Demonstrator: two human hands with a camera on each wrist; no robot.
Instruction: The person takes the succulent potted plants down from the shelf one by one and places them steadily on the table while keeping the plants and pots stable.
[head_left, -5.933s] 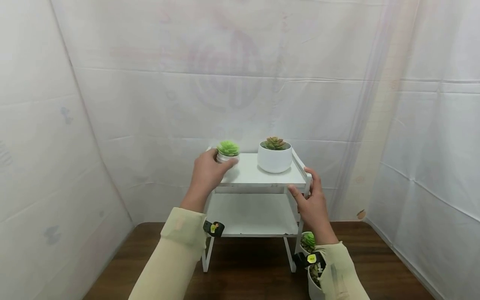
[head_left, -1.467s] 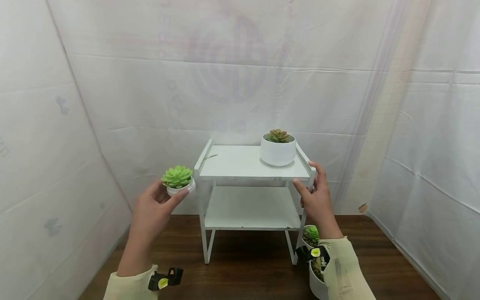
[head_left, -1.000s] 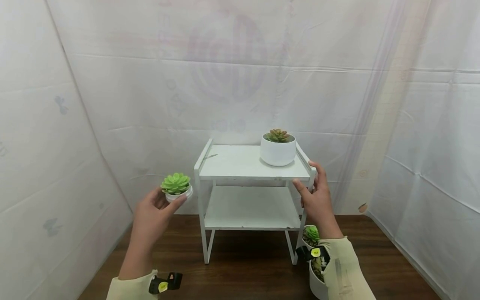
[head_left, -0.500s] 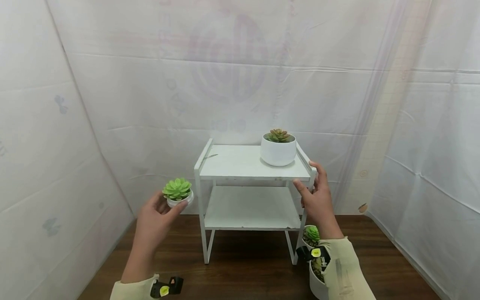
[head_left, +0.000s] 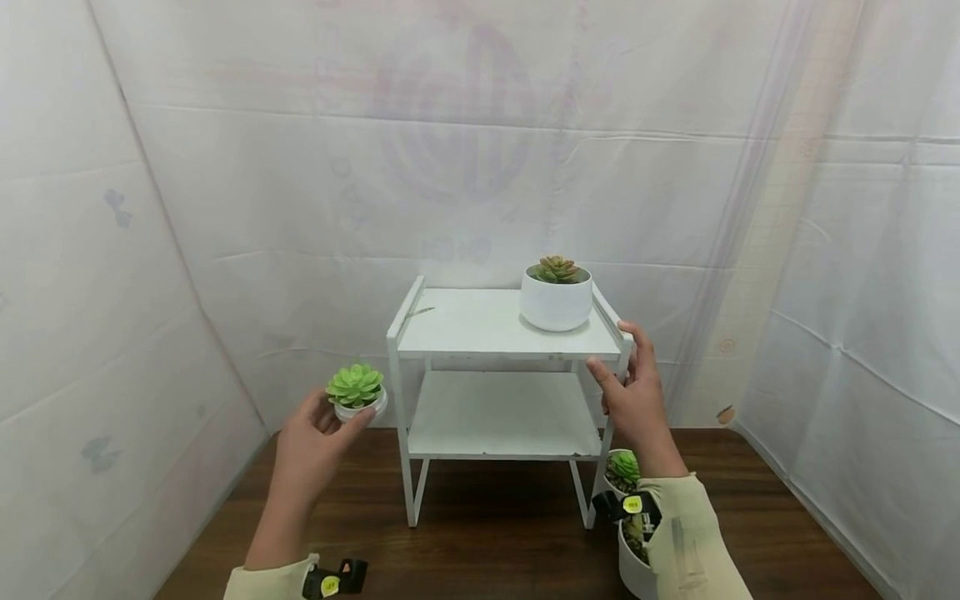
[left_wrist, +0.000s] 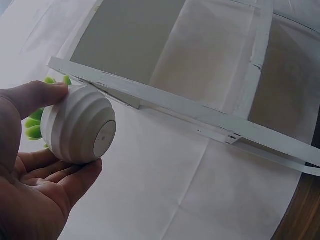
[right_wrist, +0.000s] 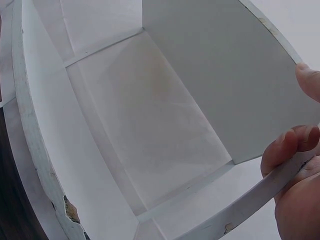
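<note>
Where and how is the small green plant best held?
Probably by its pot, around the ribbed wall, from the left, where the left hand pinches it: ridges should add purchase, leaves spread over the rim, and the shelf stands to its right.

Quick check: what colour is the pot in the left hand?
White; the pot shows best in the left wrist view.

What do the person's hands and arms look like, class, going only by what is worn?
The left hand and right hand are ungloved. The left sleeve and right sleeve are pale yellow; the right has greyish streaks. The left wrist device and right wrist device are black with yellow labels.
</note>
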